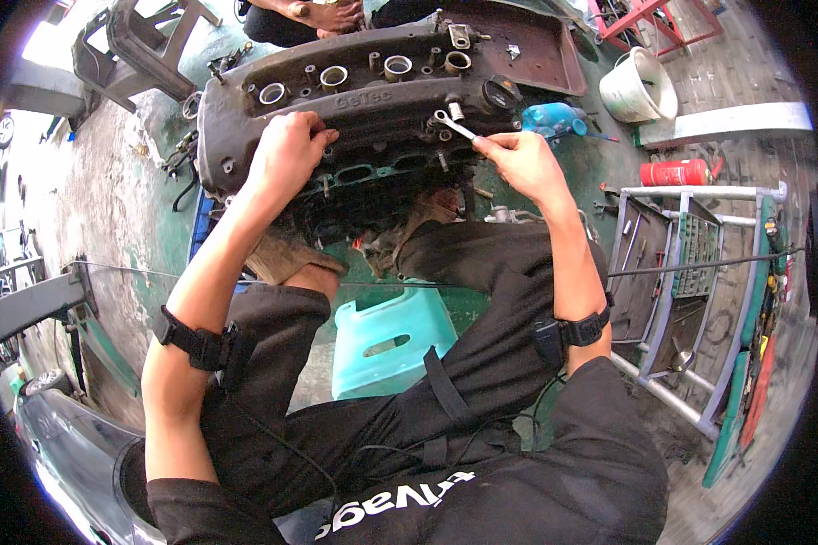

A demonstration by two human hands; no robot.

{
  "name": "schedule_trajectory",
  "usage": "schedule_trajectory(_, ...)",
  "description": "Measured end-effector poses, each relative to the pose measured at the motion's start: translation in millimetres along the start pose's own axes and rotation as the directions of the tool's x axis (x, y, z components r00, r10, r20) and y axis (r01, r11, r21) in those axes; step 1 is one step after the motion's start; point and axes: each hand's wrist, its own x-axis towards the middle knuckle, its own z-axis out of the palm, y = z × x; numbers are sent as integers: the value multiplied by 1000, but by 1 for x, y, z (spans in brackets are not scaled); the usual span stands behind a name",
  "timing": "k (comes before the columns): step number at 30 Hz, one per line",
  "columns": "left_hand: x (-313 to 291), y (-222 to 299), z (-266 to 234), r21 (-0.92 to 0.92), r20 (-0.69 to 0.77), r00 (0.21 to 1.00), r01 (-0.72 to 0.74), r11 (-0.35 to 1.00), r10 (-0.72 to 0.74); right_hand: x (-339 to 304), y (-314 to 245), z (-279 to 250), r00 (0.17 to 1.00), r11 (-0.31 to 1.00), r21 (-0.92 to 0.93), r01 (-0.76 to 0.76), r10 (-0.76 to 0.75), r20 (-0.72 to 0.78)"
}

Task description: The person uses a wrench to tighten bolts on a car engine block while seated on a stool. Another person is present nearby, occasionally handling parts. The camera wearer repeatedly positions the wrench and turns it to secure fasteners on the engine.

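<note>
A black engine valve cover point(391, 100) with round plug holes sits on an engine in front of me. My right hand point(525, 163) grips a silver spanner point(458, 126) by its near end. The spanner's ring end lies at the cover's near right edge, beside a small metal cylinder point(455, 110); whether it sits on a bolt I cannot tell. My left hand point(289, 159) is at the cover's near left edge with curled fingers, thumb and forefinger close together. Anything between them is hidden. Below the cover, the engine's port face point(364, 171) shows studs and openings.
Another person's hands point(332, 15) are beyond the engine. A blue bottle point(553, 118), white bucket point(639, 86) and red fire extinguisher point(674, 173) stand to the right, near a wheeled tool rack point(673, 272). A turquoise stool point(391, 341) is between my legs.
</note>
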Motion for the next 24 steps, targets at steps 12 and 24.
schedule_trajectory(12,-1,1,1,-14,37,998,60,998,-59,1,-4,2,995,997,61,53,-58,76)
schedule_trajectory(24,-2,1,7,-25,-19,999,40,999,-41,-12,-43,78,790,214,801,-559,-156,593)
